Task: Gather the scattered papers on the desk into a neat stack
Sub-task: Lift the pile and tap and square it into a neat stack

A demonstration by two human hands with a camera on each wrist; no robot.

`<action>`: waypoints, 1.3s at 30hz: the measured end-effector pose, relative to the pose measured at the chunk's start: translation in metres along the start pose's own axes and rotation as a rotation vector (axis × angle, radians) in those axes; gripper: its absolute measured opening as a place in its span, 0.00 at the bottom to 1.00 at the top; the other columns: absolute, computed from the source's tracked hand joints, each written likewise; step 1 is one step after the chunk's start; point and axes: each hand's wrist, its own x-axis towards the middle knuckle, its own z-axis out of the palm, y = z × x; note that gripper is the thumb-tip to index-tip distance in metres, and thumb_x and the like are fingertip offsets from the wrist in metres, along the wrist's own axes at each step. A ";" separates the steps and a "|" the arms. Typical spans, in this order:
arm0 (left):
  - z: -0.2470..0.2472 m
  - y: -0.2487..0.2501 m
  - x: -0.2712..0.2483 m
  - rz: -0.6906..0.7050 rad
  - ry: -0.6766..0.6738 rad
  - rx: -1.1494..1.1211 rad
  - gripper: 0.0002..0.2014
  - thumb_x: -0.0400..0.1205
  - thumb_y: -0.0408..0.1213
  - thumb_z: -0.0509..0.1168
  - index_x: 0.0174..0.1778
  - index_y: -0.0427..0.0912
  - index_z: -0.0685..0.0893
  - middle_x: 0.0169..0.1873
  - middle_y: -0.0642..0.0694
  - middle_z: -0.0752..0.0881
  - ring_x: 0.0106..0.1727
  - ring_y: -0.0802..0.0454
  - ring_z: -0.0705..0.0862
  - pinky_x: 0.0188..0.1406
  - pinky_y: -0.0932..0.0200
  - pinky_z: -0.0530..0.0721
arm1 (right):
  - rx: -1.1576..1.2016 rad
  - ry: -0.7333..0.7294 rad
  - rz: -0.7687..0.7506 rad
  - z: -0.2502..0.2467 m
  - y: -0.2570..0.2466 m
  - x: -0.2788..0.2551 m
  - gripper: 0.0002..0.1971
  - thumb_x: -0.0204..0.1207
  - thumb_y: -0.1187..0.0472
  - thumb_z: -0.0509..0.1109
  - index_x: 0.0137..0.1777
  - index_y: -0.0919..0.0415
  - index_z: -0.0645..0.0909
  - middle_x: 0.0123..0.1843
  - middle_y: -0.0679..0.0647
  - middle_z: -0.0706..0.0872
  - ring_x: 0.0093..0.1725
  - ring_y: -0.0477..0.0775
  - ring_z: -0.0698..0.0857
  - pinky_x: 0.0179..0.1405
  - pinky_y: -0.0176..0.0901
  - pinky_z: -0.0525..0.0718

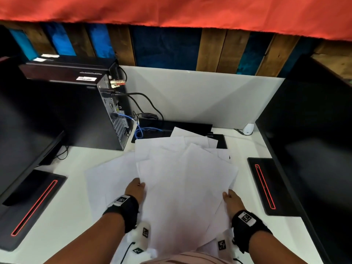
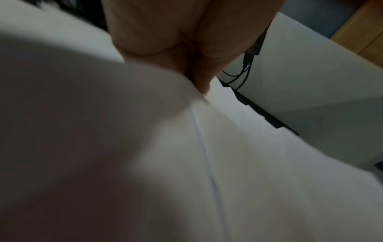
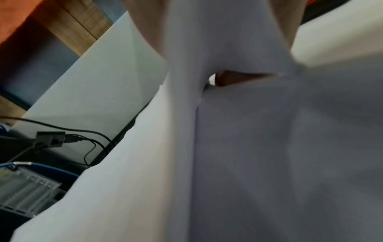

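Note:
Several white papers point(image 1: 182, 178) lie fanned out and overlapping on the white desk point(image 1: 76, 216) in the head view. My left hand point(image 1: 135, 188) grips the pile's left edge, thumb on top, the other fingers hidden beneath. My right hand point(image 1: 231, 200) grips the right edge the same way. In the left wrist view blurred fingers point(image 2: 186, 49) meet a paper point(image 2: 228, 163). In the right wrist view a sheet point(image 3: 248, 163) runs between thumb and fingers, with one fingertip point(image 3: 234, 78) showing through a gap.
A black computer tower point(image 1: 91, 111) with cables point(image 1: 141, 128) stands at the back left. Dark monitors point(image 1: 22, 121) point(image 1: 314, 130) flank the papers, their bases point(image 1: 36, 202) point(image 1: 264, 187) on the desk. A white partition point(image 1: 200, 96) closes the back.

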 end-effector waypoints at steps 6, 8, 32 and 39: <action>0.040 0.013 -0.024 -0.114 -0.161 -0.217 0.29 0.86 0.43 0.54 0.82 0.37 0.55 0.81 0.37 0.63 0.81 0.40 0.65 0.79 0.52 0.64 | -0.013 -0.133 0.011 0.013 -0.011 -0.010 0.26 0.84 0.60 0.59 0.79 0.72 0.61 0.80 0.63 0.67 0.80 0.59 0.67 0.77 0.41 0.61; 0.039 0.015 -0.024 -0.096 -0.155 -0.237 0.32 0.84 0.47 0.58 0.81 0.39 0.57 0.76 0.36 0.72 0.74 0.39 0.74 0.74 0.50 0.72 | 0.090 -0.091 -0.076 0.012 -0.012 -0.011 0.29 0.82 0.64 0.63 0.80 0.69 0.60 0.78 0.60 0.70 0.77 0.58 0.70 0.74 0.40 0.64; 0.037 0.031 -0.002 -0.015 -0.085 -0.081 0.20 0.87 0.36 0.52 0.69 0.24 0.70 0.68 0.29 0.78 0.72 0.34 0.74 0.74 0.48 0.67 | -0.200 -0.203 -0.103 0.005 -0.031 -0.001 0.24 0.83 0.53 0.60 0.76 0.63 0.70 0.76 0.60 0.76 0.75 0.58 0.74 0.77 0.45 0.68; 0.037 0.044 -0.005 0.009 -0.090 0.013 0.16 0.85 0.52 0.50 0.47 0.42 0.70 0.47 0.34 0.84 0.57 0.35 0.83 0.61 0.51 0.78 | 0.162 0.019 -0.093 0.005 -0.039 -0.015 0.43 0.81 0.63 0.64 0.84 0.53 0.35 0.85 0.58 0.54 0.82 0.59 0.61 0.78 0.45 0.59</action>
